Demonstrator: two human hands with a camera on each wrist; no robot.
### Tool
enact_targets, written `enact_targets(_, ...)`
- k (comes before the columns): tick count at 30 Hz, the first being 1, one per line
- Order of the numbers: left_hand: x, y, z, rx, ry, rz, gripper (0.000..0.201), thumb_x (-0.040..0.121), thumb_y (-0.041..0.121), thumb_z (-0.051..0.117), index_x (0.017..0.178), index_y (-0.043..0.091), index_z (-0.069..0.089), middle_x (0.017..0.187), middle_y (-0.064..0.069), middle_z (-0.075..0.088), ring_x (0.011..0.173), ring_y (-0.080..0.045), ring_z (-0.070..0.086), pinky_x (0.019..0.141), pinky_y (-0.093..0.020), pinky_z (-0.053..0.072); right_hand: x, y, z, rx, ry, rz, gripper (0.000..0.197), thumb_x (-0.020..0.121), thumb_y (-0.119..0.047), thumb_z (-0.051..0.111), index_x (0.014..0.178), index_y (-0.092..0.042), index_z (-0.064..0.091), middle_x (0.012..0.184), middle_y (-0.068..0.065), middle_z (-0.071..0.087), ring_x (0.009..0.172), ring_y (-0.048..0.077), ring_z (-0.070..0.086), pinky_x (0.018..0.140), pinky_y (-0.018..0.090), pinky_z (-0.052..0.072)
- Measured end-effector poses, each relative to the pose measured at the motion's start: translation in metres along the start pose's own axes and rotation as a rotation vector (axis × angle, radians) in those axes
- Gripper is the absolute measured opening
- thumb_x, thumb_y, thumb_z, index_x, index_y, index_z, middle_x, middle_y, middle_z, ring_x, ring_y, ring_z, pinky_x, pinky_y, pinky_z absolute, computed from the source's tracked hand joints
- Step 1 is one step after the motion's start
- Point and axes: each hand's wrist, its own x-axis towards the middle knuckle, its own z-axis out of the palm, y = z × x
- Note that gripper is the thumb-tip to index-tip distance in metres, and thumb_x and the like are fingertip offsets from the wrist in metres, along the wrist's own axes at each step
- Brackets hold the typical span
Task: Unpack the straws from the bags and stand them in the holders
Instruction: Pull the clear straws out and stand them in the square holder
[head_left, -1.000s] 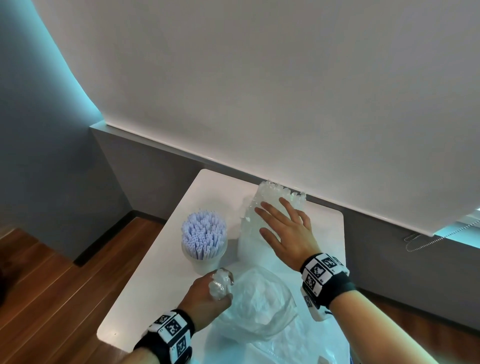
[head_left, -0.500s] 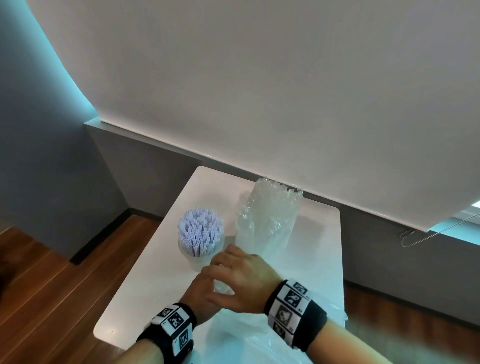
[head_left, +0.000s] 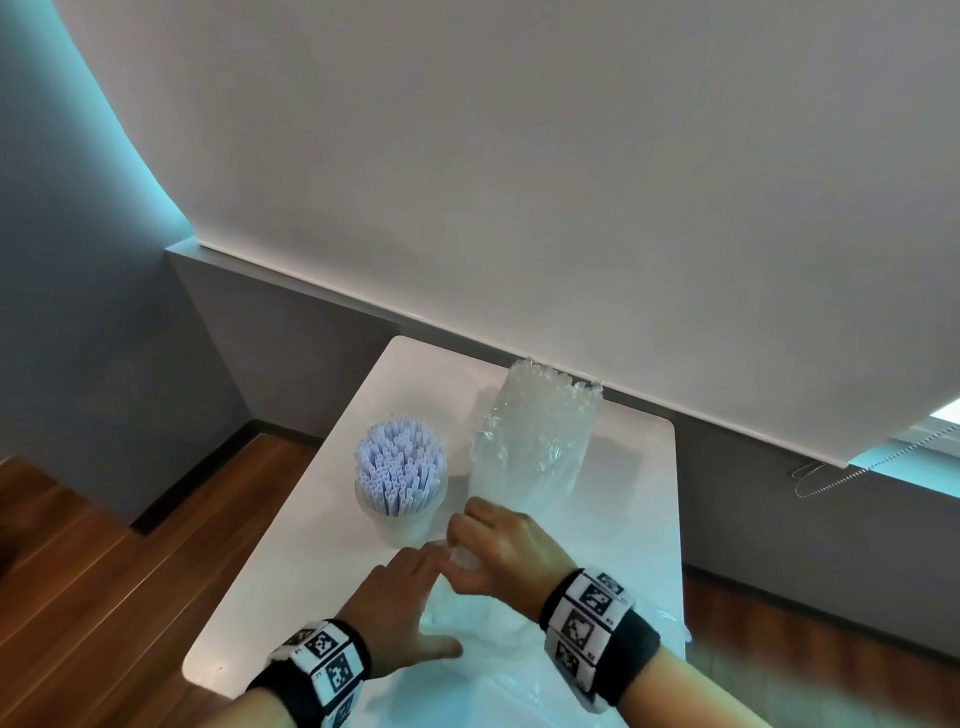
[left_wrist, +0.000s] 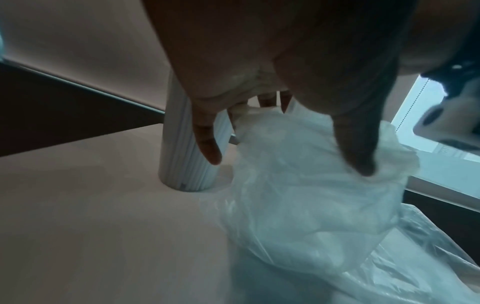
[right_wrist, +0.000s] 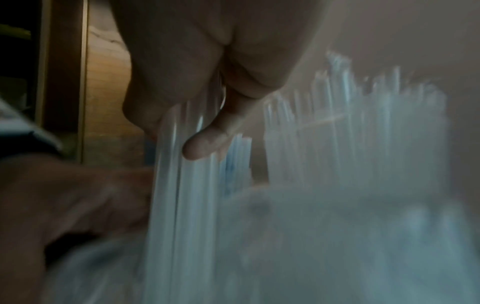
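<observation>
A white holder (head_left: 405, 525) full of pale lilac straws (head_left: 400, 467) stands mid-table. To its right a tall bundle of clear straws (head_left: 535, 441) in crinkled clear wrap stands upright. A soft plastic bag (head_left: 493, 649) lies at the near edge; it also shows in the left wrist view (left_wrist: 311, 195). My left hand (head_left: 415, 597) holds the bag's bunched top, thumb spread over the plastic. My right hand (head_left: 493, 545) meets it there. In the blurred right wrist view its thumb and fingers pinch several clear straws (right_wrist: 187, 174) that rise out of the bag.
The small white table (head_left: 291, 597) has its left edge close to the holder and a wooden floor (head_left: 104, 597) below. A grey wall and a white blind (head_left: 519, 182) close off the far side. Loose clear plastic (left_wrist: 428, 257) trails to the right of the bag.
My right hand has left the tall wrapped bundle and come down to the bag's top beside my left hand, where it now pinches straws. The left hand has stayed at the bag.
</observation>
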Motion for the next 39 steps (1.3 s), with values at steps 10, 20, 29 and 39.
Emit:
enact_targets(10, -0.003, 0.024, -0.019, 0.109, -0.02, 0.027, 0.127, 0.06, 0.076, 0.063, 0.154, 0.03, -0.01, 0.161, 0.007, -0.016, 0.148, -0.011, -0.015, 0.12, -0.025, -0.001, 0.028, -0.006, -0.164, 0.125, 0.228, 0.366, 0.027, 0.075, -0.027, 0.085, 0.08, -0.017, 0.06, 0.071, -0.006, 0.063, 0.053, 0.008, 0.063, 0.05, 0.017, 0.049)
enact_targets(20, 0.042, 0.067, -0.044, -0.114, 0.312, -0.04, 0.071, 0.094, 0.027, 0.054, 0.153, 0.02, 0.014, 0.163, 0.003, -0.01, 0.151, -0.013, 0.003, 0.115, -0.017, 0.008, 0.056, 0.004, -0.194, -0.161, 0.367, 0.394, 0.026, 0.079, -0.03, 0.077, 0.084, -0.015, 0.057, 0.076, -0.004, 0.059, 0.059, 0.015, 0.059, 0.054, 0.034, 0.052)
enact_targets(29, 0.048, 0.08, -0.044, 0.049, 0.294, -0.019, 0.068, 0.096, 0.018, 0.043, 0.155, 0.013, 0.01, 0.163, -0.005, -0.005, 0.148, -0.017, 0.017, 0.116, -0.016, 0.012, 0.066, 0.021, -0.144, -0.264, 0.199, 0.349, 0.028, 0.084, -0.034, 0.07, 0.091, -0.011, 0.056, 0.081, 0.002, 0.055, 0.061, 0.024, 0.054, 0.057, 0.038, 0.051)
enact_targets(39, 0.048, 0.075, -0.039, 0.139, 0.29, 0.001, 0.072, 0.097, 0.015, 0.042, 0.156, 0.017, 0.002, 0.164, -0.004, -0.006, 0.15, -0.015, 0.01, 0.113, -0.015, 0.02, 0.034, 0.052, -0.063, -0.299, -0.026, 0.467, 0.049, 0.1, -0.05, 0.024, 0.136, -0.031, 0.051, 0.141, -0.01, 0.053, 0.135, 0.016, 0.042, 0.109, 0.04, 0.036)
